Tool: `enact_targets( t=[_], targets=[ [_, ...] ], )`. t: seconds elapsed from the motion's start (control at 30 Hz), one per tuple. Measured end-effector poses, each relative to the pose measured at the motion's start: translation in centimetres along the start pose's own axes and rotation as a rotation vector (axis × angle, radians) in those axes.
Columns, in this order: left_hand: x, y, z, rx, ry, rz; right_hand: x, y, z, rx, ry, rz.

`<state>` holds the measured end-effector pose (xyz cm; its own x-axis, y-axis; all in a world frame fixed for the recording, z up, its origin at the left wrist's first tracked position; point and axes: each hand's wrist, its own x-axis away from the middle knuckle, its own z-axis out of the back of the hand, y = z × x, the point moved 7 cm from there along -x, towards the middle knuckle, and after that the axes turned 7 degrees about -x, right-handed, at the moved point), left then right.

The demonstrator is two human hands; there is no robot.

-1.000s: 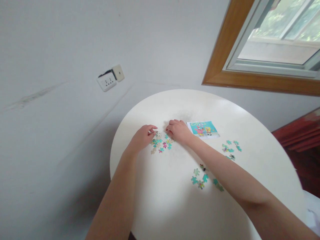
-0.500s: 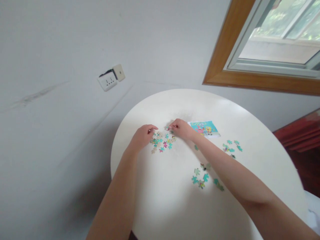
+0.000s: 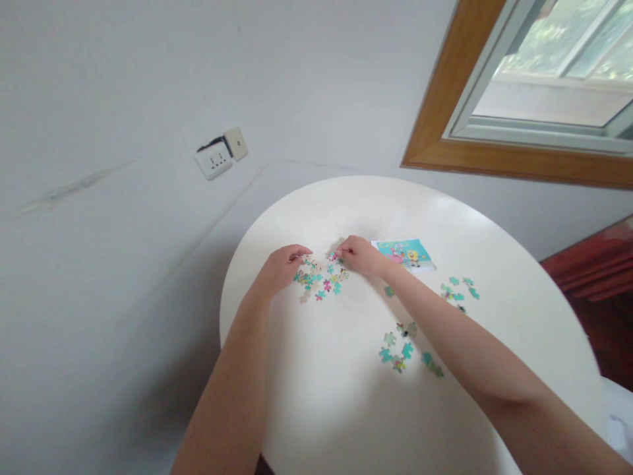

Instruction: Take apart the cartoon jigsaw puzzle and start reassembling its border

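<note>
Fingertips [image 3: 307, 251] blurry from here, can't tell if gripping | picture card [image 3: 413, 254] partly behind right arm [image 3: 435, 323] | left hand [image 3: 281, 269], right hand [image 3: 360, 256] curled, apart, flanking puzzle pieces [image 3: 327, 285] toward tabletop's [image 3: 321, 376] left edge

- Pale wall [image 3: 316, 79] across the upper frame, a grey scuff [image 3: 74, 189] at left
- White power socket [image 3: 213, 162], upper left, beside a beige wall plate [image 3: 236, 143]
- Wood-framed window [image 3: 534, 99], upper right
- Red, folded fabric [image 3: 593, 264], right edge
</note>
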<state>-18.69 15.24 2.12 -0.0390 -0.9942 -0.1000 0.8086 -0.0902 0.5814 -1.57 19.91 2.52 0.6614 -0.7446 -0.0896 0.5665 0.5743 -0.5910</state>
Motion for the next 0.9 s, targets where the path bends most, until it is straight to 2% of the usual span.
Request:
enact_targets(
  t=[0.17,0.4,0.53,0.73,0.9],
  targets=[
    [0.0,0.1,0.1,-0.016,-0.003,-0.016,-0.3,0.3,-0.4,0.021,0.01,0.002],
    [0.0,-0.2,-0.3,-0.075,0.013,-0.056,0.2,-0.8,0.2,0.026,-0.04,0.036],
    [0.0,-0.4,-0.1,-0.117,0.036,-0.102,0.3,-0.6,0.2,0.057,-0.051,0.012],
    [0.2,-0.4,-0.5,-0.141,0.011,-0.16,0.2,0.2,0.0,0.165,0.024,-0.087],
    [0.0,0.0,-0.9,-0.17,0.003,-0.163,0.9,-1.0,0.2,0.315,0.06,-0.119]
  ],
)
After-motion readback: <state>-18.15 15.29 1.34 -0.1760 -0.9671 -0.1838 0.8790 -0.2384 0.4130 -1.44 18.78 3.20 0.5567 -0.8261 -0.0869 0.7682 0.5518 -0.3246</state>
